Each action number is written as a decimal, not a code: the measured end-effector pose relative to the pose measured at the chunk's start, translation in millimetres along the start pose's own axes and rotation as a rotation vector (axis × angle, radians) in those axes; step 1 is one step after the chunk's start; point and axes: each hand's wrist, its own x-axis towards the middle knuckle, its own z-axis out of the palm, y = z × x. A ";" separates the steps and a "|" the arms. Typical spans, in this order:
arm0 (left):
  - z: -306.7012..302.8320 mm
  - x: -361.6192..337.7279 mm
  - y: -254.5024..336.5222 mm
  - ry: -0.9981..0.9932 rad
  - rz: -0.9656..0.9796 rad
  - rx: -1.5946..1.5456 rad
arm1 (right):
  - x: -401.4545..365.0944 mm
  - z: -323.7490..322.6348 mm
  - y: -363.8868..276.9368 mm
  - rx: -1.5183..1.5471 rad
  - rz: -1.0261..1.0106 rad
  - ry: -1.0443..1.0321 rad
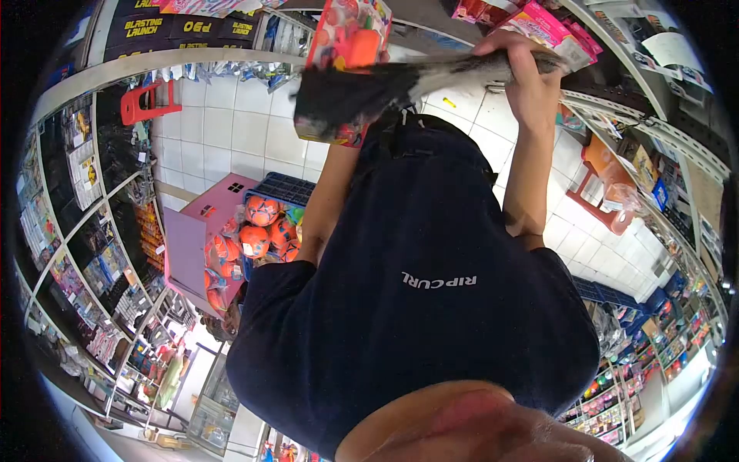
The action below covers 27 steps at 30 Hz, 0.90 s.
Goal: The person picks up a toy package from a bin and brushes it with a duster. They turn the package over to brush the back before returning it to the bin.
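Observation:
My right hand (530, 77) is closed around the handle end of a feather duster (446, 78), grey-white near the hand and black and blurred toward its tip. The duster's dark end lies across the front of a colourful boxed toy (362, 48) with red and orange parts. My left hand (386, 56) holds this box from its far side. Only a bit of its fingers shows at the box's edge; the rest is hidden behind the box and the duster.
Black "Blasting Launch" boxes (143, 28) and pink packages (539, 29) sit on the shelf ahead. A red stool (150, 104) stands left, an orange stool (608, 189) right. Orange balls (255, 240) fill a blue crate (281, 187). Stocked shelves line both sides.

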 end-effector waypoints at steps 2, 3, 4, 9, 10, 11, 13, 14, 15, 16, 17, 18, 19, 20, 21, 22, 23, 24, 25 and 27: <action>-9.4 8.5 -0.1 -0.079 -0.195 -0.305 | -0.2 1.8 0.2 -0.004 0.020 0.007; -10.9 5.1 2.6 -0.041 -0.190 -0.271 | 0.9 1.0 -0.4 -0.039 0.010 0.009; -12.6 1.9 4.9 -0.001 -0.135 -0.144 | 3.6 -0.5 -1.1 -0.074 -0.002 0.004; 46.1 2.3 -14.7 0.021 -0.131 0.259 | 17.9 -12.2 1.3 0.303 0.040 -0.076; 15.8 -14.0 -5.2 0.199 0.032 0.389 | 34.1 -14.2 11.9 0.477 -0.047 -0.230; 28.5 -16.4 -18.6 0.386 0.200 0.505 | 40.4 -4.0 -1.7 0.490 -0.010 -0.144; -10.0 -20.5 -20.8 -0.177 -0.038 -0.071 | 54.7 3.3 -10.1 0.462 0.078 -0.231; -2.0 -26.0 -27.5 -0.129 -0.039 -0.135 | 58.5 10.1 -9.4 0.239 0.140 -0.260; -0.3 -33.0 -32.2 -0.159 0.006 -0.128 | 60.6 18.5 -7.1 0.014 0.189 -0.291; 1.7 -40.8 -36.7 -0.195 -0.012 -0.128 | 61.7 33.7 3.2 -0.106 0.224 -0.369; 2.2 -49.4 -41.4 -0.227 -0.032 -0.126 | 59.7 49.7 19.3 -0.154 0.220 -0.456; -8.4 -55.3 -42.5 -0.301 -0.041 -0.097 | 56.7 62.9 39.0 -0.377 0.202 -0.542; -10.1 -62.5 -45.6 -0.330 0.000 -0.072 | 49.9 76.1 59.5 -0.365 0.173 -0.591; -9.7 -72.2 -50.5 -0.348 -0.056 -0.086 | 39.6 90.2 80.7 -0.269 0.225 -0.660; -11.6 -83.8 -54.5 -0.368 -0.102 -0.092 | 27.1 104.7 96.5 -0.172 0.279 -0.744; -43.6 -100.0 -55.9 -0.347 -0.198 -0.208 | 18.9 108.6 99.8 -0.243 0.453 -0.886; -60.5 -110.6 -73.2 -0.536 -0.131 -0.215 | 10.6 117.2 95.5 -0.330 0.590 -1.060; -64.8 -126.1 -87.8 -0.555 -0.035 -0.138 | -19.5 124.1 98.1 -0.091 0.562 -0.984; -62.9 -140.7 -92.9 -0.558 0.097 -0.041 | -30.8 139.8 96.6 -0.188 0.698 -1.048; -64.9 -169.3 -114.9 -0.555 0.398 0.092 | -66.2 160.0 110.5 -0.101 0.788 -1.028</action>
